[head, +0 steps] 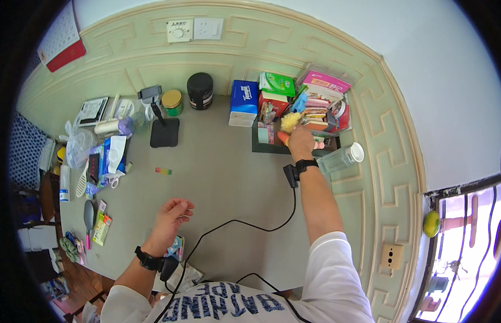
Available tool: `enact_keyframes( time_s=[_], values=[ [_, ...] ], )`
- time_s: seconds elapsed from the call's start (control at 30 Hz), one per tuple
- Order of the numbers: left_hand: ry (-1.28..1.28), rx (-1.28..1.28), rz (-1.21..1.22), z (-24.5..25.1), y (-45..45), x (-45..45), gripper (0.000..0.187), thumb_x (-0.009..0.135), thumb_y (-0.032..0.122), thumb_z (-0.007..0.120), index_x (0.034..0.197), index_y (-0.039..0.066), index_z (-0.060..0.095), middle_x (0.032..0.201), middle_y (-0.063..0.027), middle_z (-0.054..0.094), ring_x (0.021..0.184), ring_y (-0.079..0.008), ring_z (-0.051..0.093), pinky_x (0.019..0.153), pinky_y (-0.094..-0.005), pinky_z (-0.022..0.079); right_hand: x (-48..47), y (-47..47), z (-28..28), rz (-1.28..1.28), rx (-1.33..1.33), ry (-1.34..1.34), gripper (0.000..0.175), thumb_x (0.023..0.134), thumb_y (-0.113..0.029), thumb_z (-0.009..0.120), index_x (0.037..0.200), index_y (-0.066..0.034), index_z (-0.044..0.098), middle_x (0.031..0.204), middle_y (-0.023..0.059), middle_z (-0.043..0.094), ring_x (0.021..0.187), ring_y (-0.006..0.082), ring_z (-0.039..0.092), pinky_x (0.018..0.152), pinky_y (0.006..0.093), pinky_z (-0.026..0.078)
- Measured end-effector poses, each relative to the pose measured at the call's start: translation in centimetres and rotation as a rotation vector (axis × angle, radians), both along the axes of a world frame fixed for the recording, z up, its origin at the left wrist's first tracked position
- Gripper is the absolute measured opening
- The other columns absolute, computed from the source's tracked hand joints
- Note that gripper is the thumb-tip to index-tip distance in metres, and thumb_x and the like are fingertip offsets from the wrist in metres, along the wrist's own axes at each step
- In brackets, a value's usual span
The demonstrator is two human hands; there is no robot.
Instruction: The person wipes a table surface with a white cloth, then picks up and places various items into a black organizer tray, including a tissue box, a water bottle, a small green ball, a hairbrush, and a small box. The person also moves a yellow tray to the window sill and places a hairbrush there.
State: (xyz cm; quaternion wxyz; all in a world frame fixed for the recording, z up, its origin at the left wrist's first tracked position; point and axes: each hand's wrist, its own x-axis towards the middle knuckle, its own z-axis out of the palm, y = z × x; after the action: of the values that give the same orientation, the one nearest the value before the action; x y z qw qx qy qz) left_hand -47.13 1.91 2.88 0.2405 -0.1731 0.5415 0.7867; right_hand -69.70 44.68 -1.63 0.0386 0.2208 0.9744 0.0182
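My right hand [302, 139] reaches into the dark storage box [270, 148] at the back right of the table. Its fingers are at a fluffy yellow thing [291, 122], with an orange item [283, 137] and a pink item [319, 145] beside the hand; whether it grips any of them is hidden. My left hand [177, 210] hovers over the near left part of the table, fingers curled and apart, holding nothing. Behind it a small red, yellow and green packet [163, 171] lies on the grey tabletop [222, 173].
A clear bottle with a white lid [339, 158] leans right of the box. Left of it stands a blue tissue pack [243, 103]. A black jar [200, 91], a phone stand [164, 132] and a black hairbrush [89, 216] are farther left. A black cable [234, 221] runs between my wrists.
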Motion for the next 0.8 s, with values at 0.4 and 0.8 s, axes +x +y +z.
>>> enact_keyframes(
  time_s=[0.4, 0.8],
  values=[
    [-0.052, 0.125, 0.130, -0.5, -0.9, 0.9, 0.012, 0.103, 0.023, 0.064, 0.105, 0.011, 0.065, 0.105, -0.0041, 0.071, 0.093, -0.0145, 0.066, 0.084, -0.0299, 0.050, 3.1, 0.4, 3.0, 0.452, 0.142, 0.062, 0.022, 0.095, -0.025, 0.062, 0.095, -0.0066, 0.074, 0.108, 0.0197, 0.071, 0.095, 0.0368, 0.073, 0.077, 0.0465, 0.060],
    [-0.100, 0.181, 0.155, -0.1, -0.7, 2.4, 0.014, 0.103, 0.022, 0.064, 0.107, 0.009, 0.066, 0.105, -0.0044, 0.071, 0.092, -0.0148, 0.066, 0.081, -0.0291, 0.052, -0.5, 3.4, 0.3, 0.392, -0.310, 0.211, 0.029, 0.099, -0.023, 0.063, 0.114, 0.0009, 0.071, 0.107, 0.0227, 0.071, 0.095, 0.0360, 0.071, 0.084, 0.0431, 0.056]
  ],
)
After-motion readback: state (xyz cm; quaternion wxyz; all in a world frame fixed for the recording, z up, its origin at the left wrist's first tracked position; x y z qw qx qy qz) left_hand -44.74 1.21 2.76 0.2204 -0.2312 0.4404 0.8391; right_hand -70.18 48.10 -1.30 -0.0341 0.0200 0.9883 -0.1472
